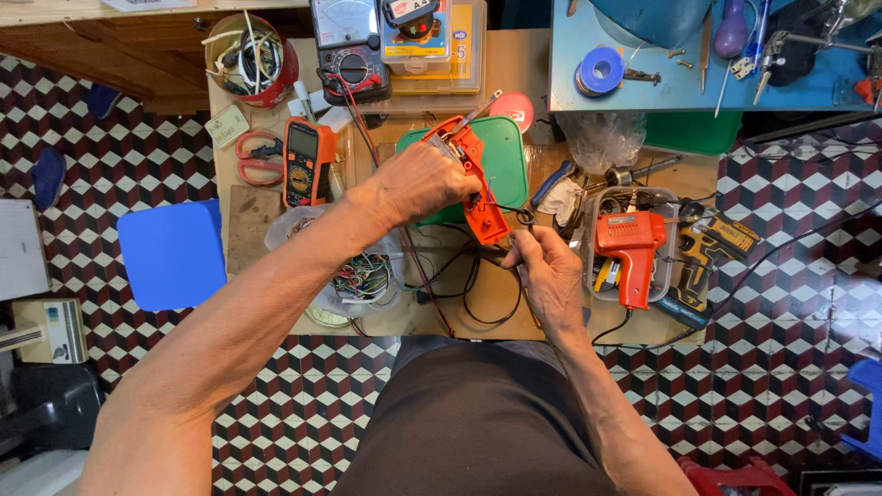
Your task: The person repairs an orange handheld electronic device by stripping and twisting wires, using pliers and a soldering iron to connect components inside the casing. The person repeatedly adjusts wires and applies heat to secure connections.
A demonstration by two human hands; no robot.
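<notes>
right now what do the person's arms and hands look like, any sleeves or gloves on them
Both arms are bare from the top of the frame to the fingertips: no sleeves reach the forearms. The left hand and right hand wear no gloves, and no rings, watch or wristband can be seen. Below the arms, the person wears a dark brownish-grey garment.

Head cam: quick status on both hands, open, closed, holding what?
Left hand: closed around the orange soldering gun, held above the bench.
Right hand: closed, pinching the black cord at the gun's base.
</notes>
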